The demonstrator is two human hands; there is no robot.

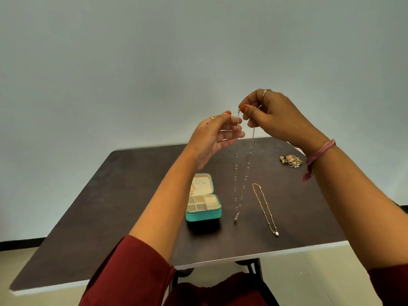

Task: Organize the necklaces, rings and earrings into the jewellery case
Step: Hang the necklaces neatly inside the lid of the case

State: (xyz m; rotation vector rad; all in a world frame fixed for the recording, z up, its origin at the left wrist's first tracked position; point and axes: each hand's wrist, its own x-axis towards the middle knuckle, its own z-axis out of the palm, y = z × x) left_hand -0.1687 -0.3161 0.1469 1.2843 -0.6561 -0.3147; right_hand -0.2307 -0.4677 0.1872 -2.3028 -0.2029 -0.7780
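A thin silver beaded necklace [235, 173] hangs in a long loop above the table, its pendant dangling just over the tabletop. My right hand [271, 115] pinches its top end between thumb and forefinger. My left hand [215, 138] is raised beside it, palm up, fingers relaxed, close to the hanging clasp end; contact is unclear. The teal jewellery case [204, 214] lies open on the table below, its cream lid and divided compartments showing. A gold chain necklace [266, 209] with a small pearl lies stretched out right of the case.
A small heap of rings and earrings [291, 161] sits at the far right of the dark brown table [114, 195]. The table's pale front edge runs near my lap, with folding legs below it. A plain wall stands behind.
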